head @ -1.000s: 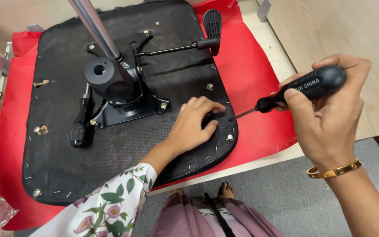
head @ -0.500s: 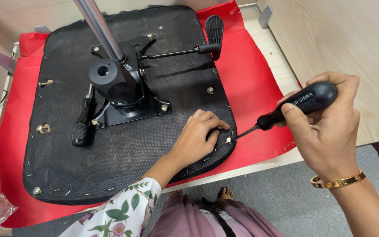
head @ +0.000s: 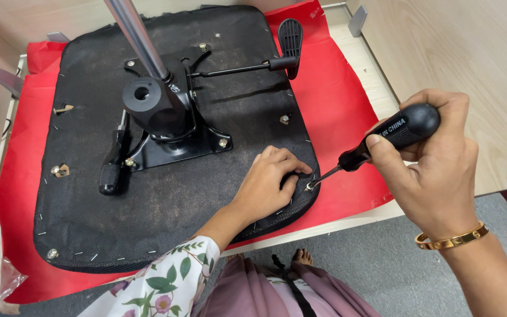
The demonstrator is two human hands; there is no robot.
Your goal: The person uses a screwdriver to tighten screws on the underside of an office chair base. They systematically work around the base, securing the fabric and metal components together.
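Note:
An upturned black chair seat (head: 165, 199) lies on a red sheet (head: 335, 100), its underside facing up. My right hand (head: 435, 164) grips a black-handled screwdriver (head: 382, 141), whose tip rests on a screw (head: 309, 186) near the seat's front right corner. My left hand (head: 271, 182) presses down on the seat beside that screw, fingers curled close to the tip. A black metal mechanism plate (head: 171, 135) with a round socket is bolted at the seat's middle.
A chrome tube (head: 133, 32) rises from the mechanism. A black paddle lever (head: 289, 38) sticks out toward the back right and a knurled knob (head: 110, 176) to the left. Wooden panels (head: 459, 64) flank the bench. Grey floor lies below.
My right hand brought the screwdriver down and left until its tip met the screw. My left hand stayed on the corner of the seat.

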